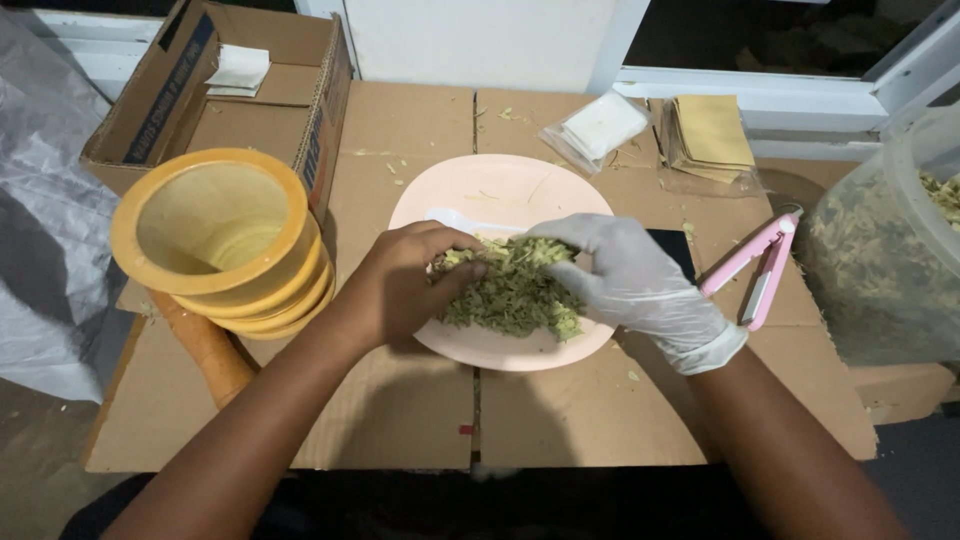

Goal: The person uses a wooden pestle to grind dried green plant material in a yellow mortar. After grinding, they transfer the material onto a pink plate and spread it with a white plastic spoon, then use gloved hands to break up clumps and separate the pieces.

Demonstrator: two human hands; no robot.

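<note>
Nearest the person, both hands met over a pale pink plate (500, 180) on the cardboard-covered table (400, 410). The bare left hand (400, 285) was curled loosely, fingertips pinching into the heap of dried green leaves (515, 295); the gloved right hand (630, 280) was half-closed, its fingers cupped over the top of the same heap and gripping a small tuft. The heap lay directly under and between the two hands, on the near half of the plate. Judging by that, the sorting was only partway along: most of the leaves sat in one pile, and the far half of the plate held just a few scraps. What looked like a white spoon (450, 218) lay beyond the left hand, though it was mostly hidden.

Left of the left hand stood a stack of yellow cups (215, 235). Right of the right hand lay a pink clip-like tool (760, 270), and past it a clear tub (890, 250) of more leaves. Farther off were a small plastic bag (595, 130), tan paper packets (710, 135) and an open cardboard box (240, 90).
</note>
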